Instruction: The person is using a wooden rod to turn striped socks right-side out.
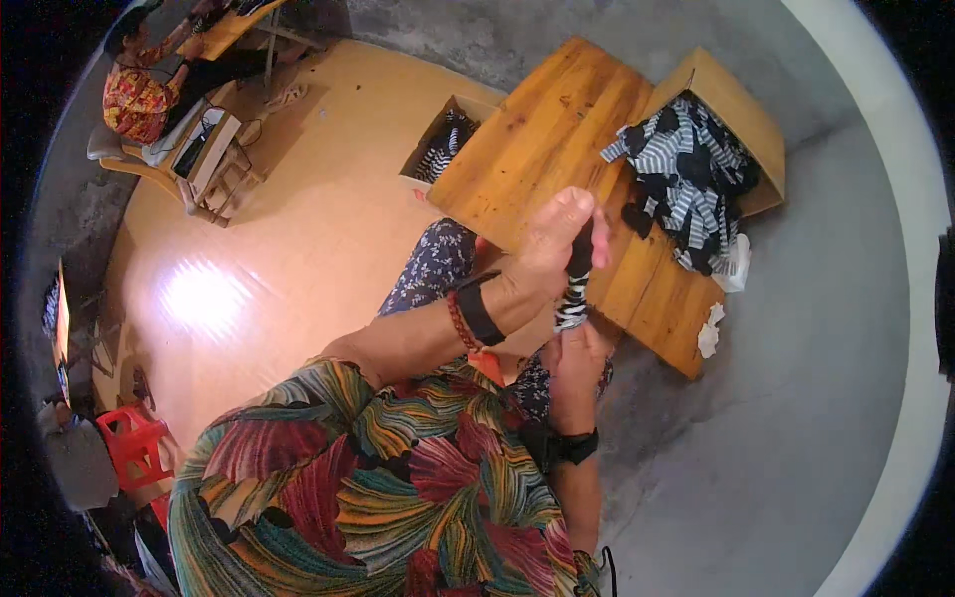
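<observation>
A black-and-white striped sock (574, 301) is stretched between my two hands, just off the near side of the wooden table. My left hand (555, 237) is closed around its dark upper end, thumb on top. Lower down, my right hand (579, 363) grips the striped end with its fingers wrapped round it. Much of the sock is hidden inside my hands. Beyond them, a heap of grey-and-black striped socks (686, 169) spills from a tipped cardboard box (761, 134) onto the table.
The wooden table (527, 149) spans the upper middle, against a grey wall. An open carton (410, 171) with striped pieces stands left of it. White crumpled paper (709, 333) lies by the table's right edge. A seated person (149, 95) works far left. Red stools (134, 445) stand lower left.
</observation>
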Tool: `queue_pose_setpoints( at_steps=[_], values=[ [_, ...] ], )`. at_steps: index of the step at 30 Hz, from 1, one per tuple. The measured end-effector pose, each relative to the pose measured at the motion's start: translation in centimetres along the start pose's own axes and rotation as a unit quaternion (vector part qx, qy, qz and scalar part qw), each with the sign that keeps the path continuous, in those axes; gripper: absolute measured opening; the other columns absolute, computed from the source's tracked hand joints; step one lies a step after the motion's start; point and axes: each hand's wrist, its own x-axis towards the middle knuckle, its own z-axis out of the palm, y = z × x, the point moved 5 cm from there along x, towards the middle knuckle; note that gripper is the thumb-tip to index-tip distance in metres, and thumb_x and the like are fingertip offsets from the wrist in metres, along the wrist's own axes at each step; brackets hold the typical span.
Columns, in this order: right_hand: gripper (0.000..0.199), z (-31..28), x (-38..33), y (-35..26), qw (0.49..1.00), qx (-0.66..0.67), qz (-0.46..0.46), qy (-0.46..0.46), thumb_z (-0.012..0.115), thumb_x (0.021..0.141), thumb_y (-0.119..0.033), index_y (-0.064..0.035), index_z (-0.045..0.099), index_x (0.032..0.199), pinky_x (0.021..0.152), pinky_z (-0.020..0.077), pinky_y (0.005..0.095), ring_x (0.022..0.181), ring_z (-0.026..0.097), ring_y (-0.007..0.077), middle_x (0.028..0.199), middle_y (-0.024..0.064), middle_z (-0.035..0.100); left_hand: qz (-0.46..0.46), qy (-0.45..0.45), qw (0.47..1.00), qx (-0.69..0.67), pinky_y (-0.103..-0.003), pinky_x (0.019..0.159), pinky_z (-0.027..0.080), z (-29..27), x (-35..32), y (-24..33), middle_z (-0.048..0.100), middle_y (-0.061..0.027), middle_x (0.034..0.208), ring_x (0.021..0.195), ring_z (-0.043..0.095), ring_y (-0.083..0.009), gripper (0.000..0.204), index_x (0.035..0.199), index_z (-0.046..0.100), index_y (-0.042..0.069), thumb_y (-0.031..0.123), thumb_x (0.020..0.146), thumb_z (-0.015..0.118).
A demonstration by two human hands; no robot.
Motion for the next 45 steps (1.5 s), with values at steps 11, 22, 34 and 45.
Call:
queue_pose_setpoints(
  at_steps=[11,22,34,45],
  values=[
    [0.023,4.4,-1.4,-0.8,0.898,0.312,0.239,-0.197,0.045,0.087,-0.020,-0.0086,0.043,0.067,0.039,0.0244,0.0204,0.039,0.026,0.0071,0.048,-0.0038,0.029,-0.010,-0.016,0.998,0.055,-0.025,0.050,0.044,0.1,-1.9,1.8,0.042,-0.0011,0.054,0.043,0.040,-0.0094,0.020,0.087,0.043,0.004,0.024,0.088,0.044],
    [0.024,0.3,1.0,-1.2,0.999,-0.008,0.020,-0.042,0.050,0.086,-0.021,0.0007,0.051,0.075,0.051,0.0341,0.0217,0.059,0.038,0.0063,0.063,-0.0048,0.044,-0.077,-0.070,0.995,0.004,-0.033,0.068,0.048,-2.5,0.6,2.5,0.057,-0.0096,0.079,0.076,0.058,-0.0218,0.024,0.097,0.050,0.002,0.024,0.086,0.046],
    [0.024,-1.5,0.8,-4.4,0.898,-0.386,-0.208,0.035,0.049,0.083,-0.018,0.0038,0.051,0.072,0.048,0.0365,0.0283,0.052,0.041,0.0109,0.054,0.0040,0.046,-0.013,-0.077,0.974,0.213,-0.032,0.060,0.047,-2.0,0.8,2.2,0.055,-0.0101,0.065,0.062,0.057,-0.0213,0.023,0.080,0.048,0.004,0.024,0.089,0.040],
    [0.026,2.3,-0.4,-2.3,0.949,0.151,0.211,-0.178,0.042,0.086,-0.020,-0.0086,0.041,0.063,0.040,0.0267,0.0230,0.038,0.028,0.0075,0.046,-0.0042,0.027,-0.075,-0.083,0.993,0.020,-0.028,0.044,0.044,0.1,-0.8,1.8,0.049,-0.0067,0.052,0.045,0.053,-0.0190,0.021,0.076,0.044,0.005,0.024,0.086,0.047]
  ],
)
